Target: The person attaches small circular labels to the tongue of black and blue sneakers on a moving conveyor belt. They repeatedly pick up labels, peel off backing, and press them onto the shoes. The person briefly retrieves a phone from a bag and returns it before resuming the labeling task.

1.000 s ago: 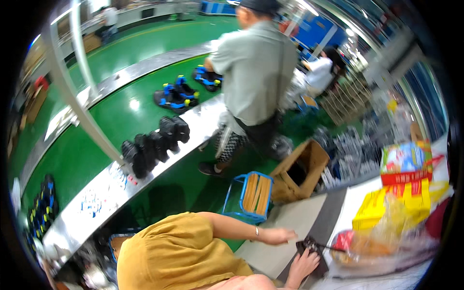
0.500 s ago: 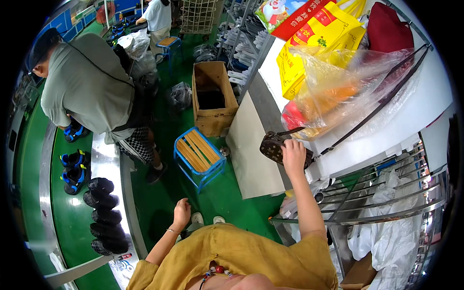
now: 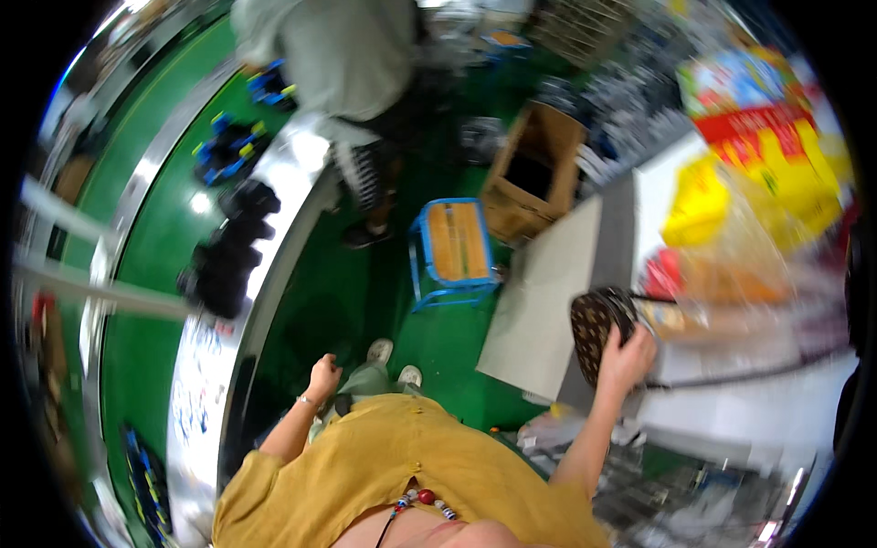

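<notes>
A small dark brown patterned handbag (image 3: 592, 331) is at the left edge of the white table, with its black strap trailing to the right. My right hand (image 3: 628, 359) grips the bag's right side, fingers closed round it. Just beyond the bag is a clear plastic bag (image 3: 738, 260) with orange and red things inside. My left hand (image 3: 322, 377) hangs low by my left side, away from any surface. Its fingers are curled in and nothing shows in them. The picture is somewhat blurred.
A blue-framed stool (image 3: 459, 240) with a wooden seat stands ahead, beside an open cardboard box (image 3: 539, 169). On the left a metal-edged line bears dark shoes (image 3: 228, 260) and blue-black shoes (image 3: 228, 149). A person (image 3: 343, 55) works there. Yellow bags (image 3: 758, 196) lie on the white table (image 3: 703, 416).
The view has swung left, so the scene sits further right. My right hand stays on the handbag, which looks more upright. My left hand remains low, with its fingers curled.
</notes>
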{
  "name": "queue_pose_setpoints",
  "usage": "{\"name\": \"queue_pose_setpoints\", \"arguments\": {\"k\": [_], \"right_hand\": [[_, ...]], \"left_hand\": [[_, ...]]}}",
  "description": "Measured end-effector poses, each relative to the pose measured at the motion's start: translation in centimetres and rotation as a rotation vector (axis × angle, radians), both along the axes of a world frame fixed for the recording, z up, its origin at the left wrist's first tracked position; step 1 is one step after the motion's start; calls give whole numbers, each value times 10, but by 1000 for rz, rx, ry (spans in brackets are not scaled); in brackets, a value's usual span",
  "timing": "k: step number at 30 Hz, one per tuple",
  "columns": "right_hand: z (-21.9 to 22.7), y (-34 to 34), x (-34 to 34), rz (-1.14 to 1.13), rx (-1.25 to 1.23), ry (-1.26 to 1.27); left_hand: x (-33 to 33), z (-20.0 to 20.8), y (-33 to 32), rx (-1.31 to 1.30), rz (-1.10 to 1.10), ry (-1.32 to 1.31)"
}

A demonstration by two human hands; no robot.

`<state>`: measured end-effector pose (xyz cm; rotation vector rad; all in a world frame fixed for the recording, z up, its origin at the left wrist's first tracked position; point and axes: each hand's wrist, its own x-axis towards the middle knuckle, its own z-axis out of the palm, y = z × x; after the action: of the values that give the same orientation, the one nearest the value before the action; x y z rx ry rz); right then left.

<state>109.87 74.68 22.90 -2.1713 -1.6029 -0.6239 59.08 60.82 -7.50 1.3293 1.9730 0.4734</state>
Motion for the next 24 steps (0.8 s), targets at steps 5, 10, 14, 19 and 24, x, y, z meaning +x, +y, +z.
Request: {"name": "queue_pose_setpoints", "arguments": {"k": [5, 10, 14, 19, 24], "right_hand": [[10, 4, -49, 539, 397, -122], [-44, 22, -122, 920, 53, 127], [-133, 15, -175, 1132, -385, 329], [-208, -23, -231, 1370, -835, 298], [-228, -5, -287, 1215, -1145, 308]], "left_hand": [[-11, -5, -85, -219, 356, 4], [-17, -25, -145, -305, 612, -71], [-30, -42, -169, -279, 801, -191], [-47, -79, -229, -293, 1023, -292], [-82, -85, -273, -110, 1427, -388]]}}
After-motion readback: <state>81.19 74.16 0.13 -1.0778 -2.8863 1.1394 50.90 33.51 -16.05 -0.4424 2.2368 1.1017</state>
